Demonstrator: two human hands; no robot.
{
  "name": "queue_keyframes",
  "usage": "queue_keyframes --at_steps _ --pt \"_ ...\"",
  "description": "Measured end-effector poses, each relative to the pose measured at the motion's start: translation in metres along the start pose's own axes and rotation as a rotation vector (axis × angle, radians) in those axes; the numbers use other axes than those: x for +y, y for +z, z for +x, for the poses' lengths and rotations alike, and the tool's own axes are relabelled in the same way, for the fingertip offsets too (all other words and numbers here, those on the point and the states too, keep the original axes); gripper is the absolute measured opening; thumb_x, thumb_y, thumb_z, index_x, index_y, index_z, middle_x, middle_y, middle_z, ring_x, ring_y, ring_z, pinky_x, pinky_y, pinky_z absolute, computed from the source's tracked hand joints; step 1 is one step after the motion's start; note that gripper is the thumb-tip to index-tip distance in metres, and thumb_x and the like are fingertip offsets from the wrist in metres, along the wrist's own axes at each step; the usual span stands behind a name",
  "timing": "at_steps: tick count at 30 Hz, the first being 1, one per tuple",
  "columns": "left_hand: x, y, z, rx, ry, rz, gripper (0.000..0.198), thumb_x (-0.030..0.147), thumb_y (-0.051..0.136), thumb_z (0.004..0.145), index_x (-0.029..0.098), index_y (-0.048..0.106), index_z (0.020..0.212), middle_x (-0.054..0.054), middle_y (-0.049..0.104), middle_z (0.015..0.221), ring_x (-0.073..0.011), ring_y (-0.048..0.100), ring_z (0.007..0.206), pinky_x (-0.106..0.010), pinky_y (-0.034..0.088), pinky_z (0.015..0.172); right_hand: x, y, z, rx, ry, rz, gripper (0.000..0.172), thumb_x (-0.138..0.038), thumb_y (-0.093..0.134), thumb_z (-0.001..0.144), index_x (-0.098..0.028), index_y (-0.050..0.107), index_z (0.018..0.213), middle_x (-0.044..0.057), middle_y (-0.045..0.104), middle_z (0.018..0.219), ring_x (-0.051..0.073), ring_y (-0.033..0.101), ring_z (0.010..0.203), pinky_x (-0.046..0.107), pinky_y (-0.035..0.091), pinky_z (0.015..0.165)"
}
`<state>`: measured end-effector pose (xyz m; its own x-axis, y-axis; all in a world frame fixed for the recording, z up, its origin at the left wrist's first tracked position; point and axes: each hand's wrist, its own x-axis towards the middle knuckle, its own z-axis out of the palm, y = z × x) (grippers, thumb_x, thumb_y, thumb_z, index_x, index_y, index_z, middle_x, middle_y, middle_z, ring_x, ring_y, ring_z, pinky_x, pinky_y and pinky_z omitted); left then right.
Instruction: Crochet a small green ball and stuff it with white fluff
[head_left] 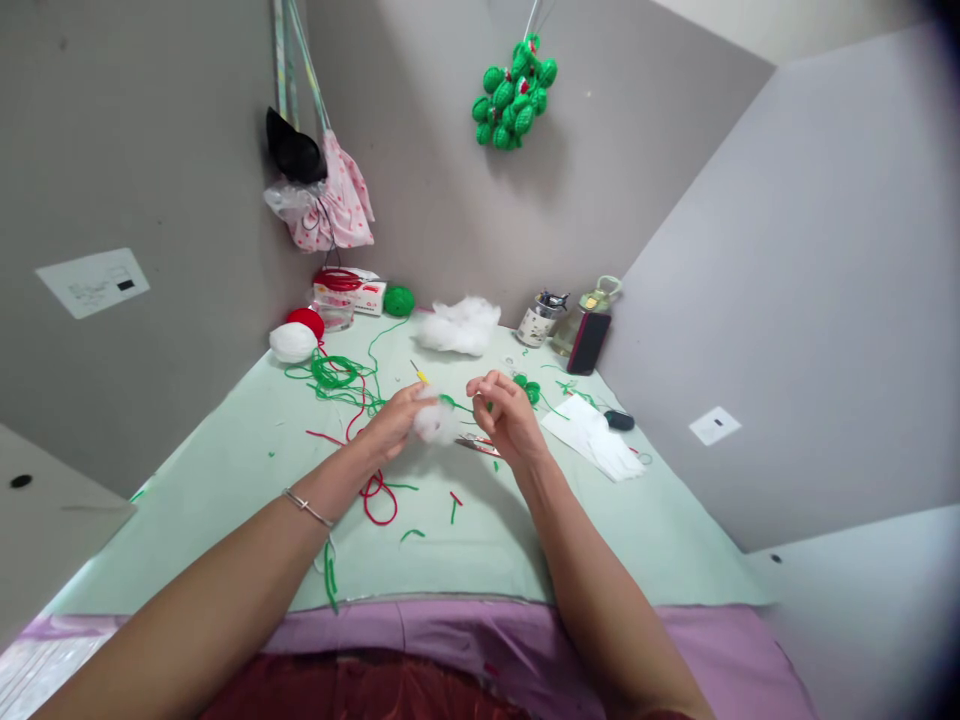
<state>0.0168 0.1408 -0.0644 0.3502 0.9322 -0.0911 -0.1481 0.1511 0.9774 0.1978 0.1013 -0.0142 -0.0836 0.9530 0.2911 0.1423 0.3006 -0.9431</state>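
My left hand [394, 420] is closed around a tuft of white stuffing [435, 420], which puffs out beyond the fingertips. A bit of green yarn [457, 403] shows beside the tuft and stretches toward my other hand. My right hand [506, 410] is raised with fingers curled and pinched; green shows between them, apparently the same yarn. Just past the left fingers is a yellow-handled hook [418, 373]; whether the hand touches it I cannot tell. Scissors [480, 444] lie on the table between the hands, partly hidden by the right one.
A stuffing heap [459, 326], green yarn ball [399, 301] and white yarn ball [293, 342] sit toward the back. Loose green yarn [335, 372] tangles left. At right are tissue [592, 436], a phone [589, 344] and a pen cup [536, 322]. Green crocheted pieces [514, 95] hang above.
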Motion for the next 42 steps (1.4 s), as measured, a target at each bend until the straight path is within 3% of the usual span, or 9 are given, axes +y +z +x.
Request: queue_keyframes --at_steps 3,6,9,16,22,27,32,37,42 --pt "0.001 -0.002 0.003 -0.005 0.002 -0.059 0.034 0.037 0.068 0.101 0.016 0.066 0.129 -0.010 0.070 0.125 -0.0237 0.071 0.103 -0.043 0.063 0.087 0.000 0.000 -0.002 -0.014 -0.001 -0.071 0.016 -0.030 0.063 0.079 -0.024 0.058 0.093 0.000 0.070 0.094 0.009 0.040 0.056 0.026 0.035 0.054" --pt "-0.001 -0.002 0.004 0.016 0.006 -0.074 0.035 0.037 0.067 0.101 0.016 0.066 0.129 -0.011 0.070 0.126 -0.0242 0.071 0.104 -0.044 0.063 0.088 0.002 0.006 -0.005 -0.094 0.014 -0.159 0.012 -0.022 0.066 0.071 -0.021 0.064 0.083 -0.004 0.060 0.072 0.011 0.044 0.063 0.026 0.035 0.060" --pt "-0.005 0.001 0.000 0.053 0.017 -0.060 0.034 0.037 0.068 0.101 0.016 0.066 0.128 -0.010 0.070 0.124 -0.0232 0.071 0.102 -0.043 0.063 0.086 0.010 0.015 -0.006 -0.107 0.042 -0.210 0.002 -0.023 0.060 0.071 -0.021 0.059 0.071 -0.007 0.046 0.059 0.011 0.037 0.059 0.026 0.029 0.057" --pt "-0.006 0.011 -0.006 0.098 0.055 -0.016 0.035 0.036 0.068 0.100 0.016 0.066 0.128 -0.010 0.069 0.127 -0.0248 0.071 0.106 -0.045 0.062 0.089 0.027 0.017 -0.001 0.016 0.089 -0.282 0.014 -0.033 0.057 0.073 -0.023 0.049 0.066 -0.010 0.031 0.053 0.010 0.027 0.053 0.027 0.021 0.053" --pt "0.004 0.013 -0.009 -0.063 0.061 -0.104 0.030 0.040 0.066 0.102 0.014 0.071 0.117 -0.009 0.075 0.114 -0.0218 0.073 0.097 -0.042 0.062 0.086 0.026 0.006 0.002 0.079 0.068 -0.356 0.009 -0.027 0.052 0.065 -0.024 0.043 0.063 -0.007 0.037 0.057 0.012 0.033 0.056 0.027 0.025 0.055" --pt "0.013 0.006 -0.009 -0.158 0.063 -0.179 0.047 0.055 0.063 0.099 0.011 0.078 0.101 -0.013 0.080 0.097 -0.0247 0.075 0.093 -0.037 0.060 0.086 0.021 0.002 -0.001 0.075 0.022 -0.394 0.004 -0.025 0.052 0.065 -0.024 0.048 0.065 -0.006 0.043 0.059 0.013 0.037 0.059 0.027 0.028 0.060" --pt "0.013 0.004 -0.009 -0.220 0.040 -0.125 0.031 0.041 0.072 0.097 0.013 0.074 0.110 -0.008 0.078 0.104 -0.0203 0.074 0.089 -0.039 0.062 0.084 0.014 0.001 -0.005 -0.029 0.002 -0.341 0.006 -0.021 0.050 0.063 -0.024 0.050 0.068 -0.005 0.049 0.062 0.015 0.043 0.062 0.027 0.033 0.063" --pt "0.011 0.002 -0.008 -0.192 0.025 -0.062 0.029 0.038 0.067 0.102 0.014 0.070 0.117 -0.007 0.074 0.109 -0.0185 0.072 0.087 -0.037 0.063 0.078 0.000 0.000 -0.005 -0.113 0.013 -0.228 0.006 -0.022 0.054 0.065 -0.023 0.049 0.069 -0.004 0.049 0.066 0.014 0.043 0.066 0.027 0.034 0.064" --pt "0.007 0.000 -0.003 -0.076 0.054 0.012 0.028 0.035 0.068 0.101 0.015 0.068 0.121 -0.008 0.072 0.113 -0.0197 0.072 0.091 -0.038 0.063 0.079 -0.005 0.002 -0.005 -0.145 0.106 -0.088 0.022 -0.043 0.058 0.080 -0.023 0.049 0.073 -0.005 0.042 0.065 0.012 0.037 0.061 0.026 0.032 0.058"
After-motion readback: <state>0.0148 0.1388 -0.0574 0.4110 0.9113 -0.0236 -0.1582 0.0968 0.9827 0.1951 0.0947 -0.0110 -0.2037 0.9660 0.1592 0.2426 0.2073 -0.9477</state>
